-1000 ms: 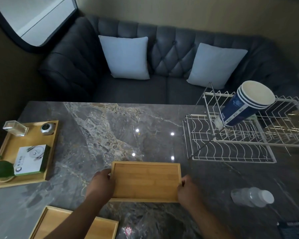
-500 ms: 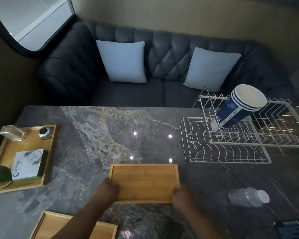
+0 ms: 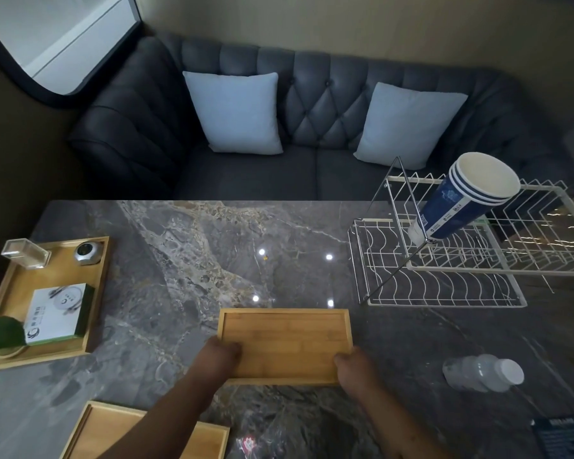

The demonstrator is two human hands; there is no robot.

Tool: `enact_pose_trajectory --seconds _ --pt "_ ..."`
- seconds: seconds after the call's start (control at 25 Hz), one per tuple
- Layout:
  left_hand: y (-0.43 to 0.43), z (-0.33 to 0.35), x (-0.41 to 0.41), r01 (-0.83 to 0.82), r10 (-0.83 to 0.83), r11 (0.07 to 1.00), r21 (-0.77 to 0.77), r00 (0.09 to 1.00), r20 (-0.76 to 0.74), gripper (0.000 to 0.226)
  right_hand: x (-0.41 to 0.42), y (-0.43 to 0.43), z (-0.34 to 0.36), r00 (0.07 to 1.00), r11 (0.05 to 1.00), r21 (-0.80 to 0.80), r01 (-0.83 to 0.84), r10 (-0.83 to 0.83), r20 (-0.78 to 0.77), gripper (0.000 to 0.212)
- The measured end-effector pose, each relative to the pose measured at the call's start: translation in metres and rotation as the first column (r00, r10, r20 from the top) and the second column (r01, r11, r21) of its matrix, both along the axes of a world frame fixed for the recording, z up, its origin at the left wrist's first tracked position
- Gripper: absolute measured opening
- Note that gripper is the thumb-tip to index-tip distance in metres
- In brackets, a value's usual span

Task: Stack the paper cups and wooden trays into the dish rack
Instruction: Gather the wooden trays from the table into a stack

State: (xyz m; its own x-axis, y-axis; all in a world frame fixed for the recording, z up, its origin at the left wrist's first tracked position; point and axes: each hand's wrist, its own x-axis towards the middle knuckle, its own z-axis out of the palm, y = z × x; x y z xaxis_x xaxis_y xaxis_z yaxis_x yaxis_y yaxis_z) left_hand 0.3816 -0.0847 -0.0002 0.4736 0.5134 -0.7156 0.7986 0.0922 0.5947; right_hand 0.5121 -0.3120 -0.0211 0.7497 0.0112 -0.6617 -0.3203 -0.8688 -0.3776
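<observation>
Both hands hold one wooden tray by its near corners. The left hand has its thumb on the tray's floor, and the right hand pinches the near right corner (the other fingers are tucked under, so I can't see them). Each grip is closed on the tray, one per side, prob. so it stays flat and does not tip. The tray is low over the surface; I can't tell if it rests there or is just off it. The dish rack sits to the right and farther back, well apart from the tray. The paper cups are in it, nested in one stack that leans on the top tier, so that part looks done. Its lower tier has curved wires, a good spot to stand a tray on edge, I think. A second tray waits by the left arm, not picked up yet
</observation>
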Motion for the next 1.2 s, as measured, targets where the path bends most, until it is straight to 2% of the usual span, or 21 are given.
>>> enact_pose_trajectory --seconds 0.16,0.24,0.36,0.52,0.56,0.6,0.68,0.72,0.84,0.88,1.04,1.2 --pt "0.006 -0.003 0.001 -0.008 0.008 1.000 0.017 1.000 -0.009 0.008 0.002 -0.002 0.005 0.996 0.996 -0.032 -0.086 0.086 -0.002 0.032" --pt "0.013 -0.007 -0.006 0.026 -0.026 1.000 -0.017 1.000 -0.015 0.029 0.006 -0.006 0.012 0.981 0.978 -0.083 -0.192 0.190 -0.026 0.036" --pt "0.024 -0.006 -0.018 0.206 -0.203 0.978 0.020 0.972 -0.123 0.049 0.016 -0.014 0.027 0.916 0.901 -0.167 -0.401 0.391 -0.092 0.039" --pt "0.041 -0.001 -0.026 0.483 -0.432 0.857 0.181 0.863 -0.261 0.045 0.024 -0.021 0.043 0.861 0.791 -0.343 -0.506 0.486 -0.150 0.043" --pt "0.048 0.001 -0.047 0.545 -0.472 0.815 0.195 0.820 -0.323 0.046 0.015 -0.009 0.053 0.817 0.733 -0.366 -0.573 0.546 -0.185 0.043" --pt "0.053 0.005 -0.077 0.585 -0.496 0.791 0.179 0.784 -0.372 0.046 0.000 0.010 0.058 0.760 0.675 -0.358 -0.645 0.617 -0.206 0.043" --pt "0.053 0.001 -0.073 0.653 -0.538 0.738 0.171 0.722 -0.435 0.045 0.001 0.023 0.073 0.707 0.646 -0.300 -0.702 0.681 -0.190 0.044" --pt "0.054 0.003 -0.070 0.685 -0.567 0.712 0.154 0.691 -0.450 0.042 0.000 0.032 0.080 0.687 0.641 -0.256 -0.723 0.706 -0.172 0.044" --pt "0.061 -0.005 -0.099 0.763 -0.651 0.639 0.096 0.603 -0.460 0.037 -0.028 0.074 0.090 0.555 0.531 -0.173 -0.830 0.817 -0.156 0.043" --pt "0.062 -0.009 -0.110 0.763 -0.650 0.637 0.111 0.608 -0.455 0.035 -0.038 0.086 0.092 0.509 0.484 -0.169 -0.858 0.844 -0.167 0.043" --pt "0.071 -0.023 -0.147 0.633 -0.541 0.733 0.250 0.765 -0.349 0.035 -0.083 0.130 0.084 0.378 0.371 -0.073 -0.926 0.904 -0.200 0.038" --pt "0.095 -0.034 -0.172 0.507 -0.419 0.797 0.329 0.856 -0.303 0.039 -0.125 0.160 0.062 0.318 0.334 0.037 -0.942 0.922 -0.222 0.032"
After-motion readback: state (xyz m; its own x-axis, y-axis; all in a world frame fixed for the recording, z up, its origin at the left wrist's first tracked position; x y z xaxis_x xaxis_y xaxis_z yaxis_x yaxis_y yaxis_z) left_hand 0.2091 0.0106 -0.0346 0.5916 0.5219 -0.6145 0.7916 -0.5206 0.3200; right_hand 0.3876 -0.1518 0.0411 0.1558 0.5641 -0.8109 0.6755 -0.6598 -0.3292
